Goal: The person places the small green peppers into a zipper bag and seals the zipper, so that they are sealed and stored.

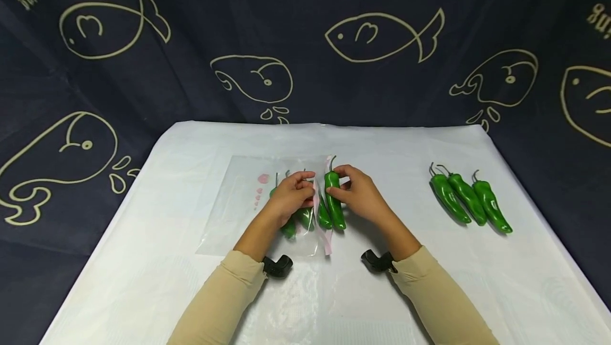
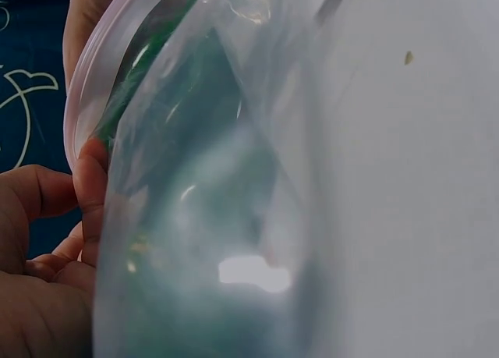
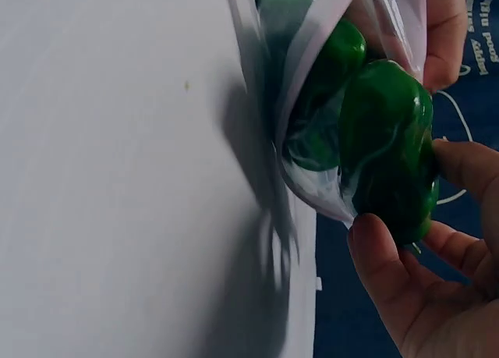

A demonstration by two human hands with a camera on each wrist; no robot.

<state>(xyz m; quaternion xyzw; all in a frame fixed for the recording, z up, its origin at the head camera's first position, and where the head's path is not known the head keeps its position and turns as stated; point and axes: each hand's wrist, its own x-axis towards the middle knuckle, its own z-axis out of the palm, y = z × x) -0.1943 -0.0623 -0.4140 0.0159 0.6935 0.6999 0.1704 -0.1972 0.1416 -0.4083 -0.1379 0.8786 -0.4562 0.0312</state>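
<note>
A clear zip bag with a pink zip edge lies on the table, its mouth facing right. Several green peppers show through the plastic. My left hand holds the upper layer at the mouth; in the left wrist view its fingertips are at the rim. With thumb and fingers, my right hand pinches another green pepper, stem pointing away from me. That pepper is right at the open mouth, and the right wrist view shows it beside another pepper inside the bag.
Three more green peppers lie side by side at the right of the white table. A dark cloth with fish and whale drawings hangs behind the table. Black wrist devices sit on both wrists.
</note>
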